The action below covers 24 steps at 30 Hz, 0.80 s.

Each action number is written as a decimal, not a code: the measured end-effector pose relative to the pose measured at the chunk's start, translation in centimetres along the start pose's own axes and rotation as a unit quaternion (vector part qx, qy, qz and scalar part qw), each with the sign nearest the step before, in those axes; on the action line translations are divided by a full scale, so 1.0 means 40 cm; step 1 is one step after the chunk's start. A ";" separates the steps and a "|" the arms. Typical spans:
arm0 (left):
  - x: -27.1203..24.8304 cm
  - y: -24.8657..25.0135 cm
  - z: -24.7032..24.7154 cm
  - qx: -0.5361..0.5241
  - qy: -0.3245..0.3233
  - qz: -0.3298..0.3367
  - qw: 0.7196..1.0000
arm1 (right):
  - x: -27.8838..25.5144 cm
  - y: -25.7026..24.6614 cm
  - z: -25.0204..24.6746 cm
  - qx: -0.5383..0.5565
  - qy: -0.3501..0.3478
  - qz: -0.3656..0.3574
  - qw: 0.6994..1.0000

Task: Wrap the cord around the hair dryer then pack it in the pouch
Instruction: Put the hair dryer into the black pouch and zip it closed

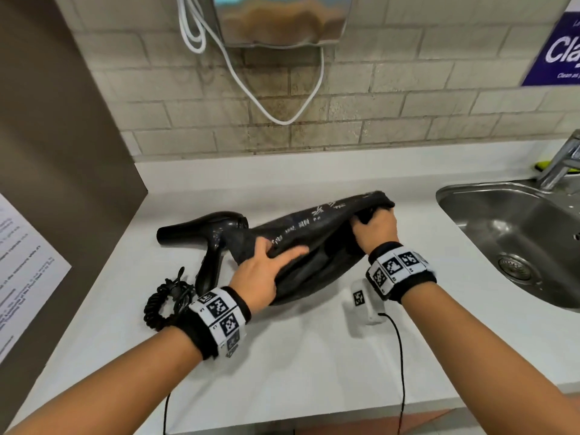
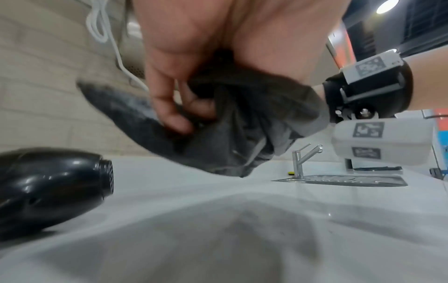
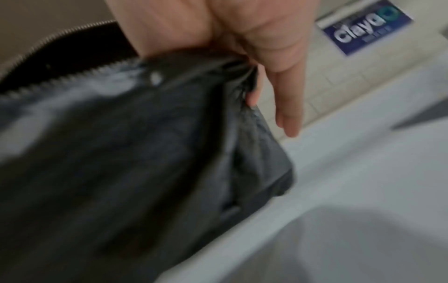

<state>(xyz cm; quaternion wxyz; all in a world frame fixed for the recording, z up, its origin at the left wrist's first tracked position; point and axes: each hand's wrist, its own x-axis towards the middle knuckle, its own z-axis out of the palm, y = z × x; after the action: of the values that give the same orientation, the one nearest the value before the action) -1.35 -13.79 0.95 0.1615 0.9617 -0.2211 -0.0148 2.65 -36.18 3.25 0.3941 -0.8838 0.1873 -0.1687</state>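
Observation:
A black hair dryer (image 1: 207, 233) lies on the white counter (image 1: 282, 356), and its coiled black cord (image 1: 163, 304) is bunched beside the handle, not wound round it. To its right a dark grey zip pouch (image 1: 317, 233) with white print is lifted off the counter, mouth unzipped. My left hand (image 1: 263, 274) grips the pouch's left end, fingers curled into the fabric (image 2: 218, 114). My right hand (image 1: 375, 227) pinches the right end by the zip (image 3: 121, 63); its little finger sticks out straight. In the left wrist view the dryer's rear (image 2: 55, 183) lies just left of the pouch.
A steel sink (image 1: 514, 233) with a tap (image 1: 561, 158) lies at the right. A brown panel (image 1: 62, 152) with a paper notice stands at the left. White cables (image 1: 251, 89) hang from a wall unit over the tiles. A blue sign (image 1: 555, 51) hangs at the upper right.

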 end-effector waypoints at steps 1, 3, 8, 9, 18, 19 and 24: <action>-0.001 -0.007 0.005 -0.027 -0.013 0.007 1.000 | 0.005 0.002 0.003 0.033 0.012 0.023 0.999; 0.006 -0.024 0.000 -0.047 -0.016 -0.013 0.999 | 0.009 0.015 0.006 0.058 0.020 0.059 0.996; 0.056 -0.083 -0.061 -0.056 0.064 -0.178 0.980 | -0.031 0.033 0.004 0.039 -0.065 -0.039 0.996; 0.067 -0.091 -0.078 -0.041 0.066 -0.198 0.977 | -0.042 0.034 0.004 0.012 -0.093 -0.068 0.993; 0.044 -0.043 -0.033 0.125 -0.132 -0.183 0.966 | -0.053 0.043 0.037 -0.326 -0.226 -0.029 0.917; 0.034 -0.036 -0.021 0.137 -0.162 -0.171 0.962 | -0.048 0.047 0.040 -0.347 -0.232 -0.017 0.909; 0.027 -0.051 0.016 0.100 -0.238 -0.109 0.960 | -0.040 0.067 0.057 -0.376 -0.299 -0.047 0.876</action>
<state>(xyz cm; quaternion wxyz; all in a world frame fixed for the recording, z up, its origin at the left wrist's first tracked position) 0.42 -12.71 -0.24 0.0043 0.9600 -0.1469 -0.2383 1.73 -35.66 -0.45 0.0606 -0.9814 0.0679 0.1689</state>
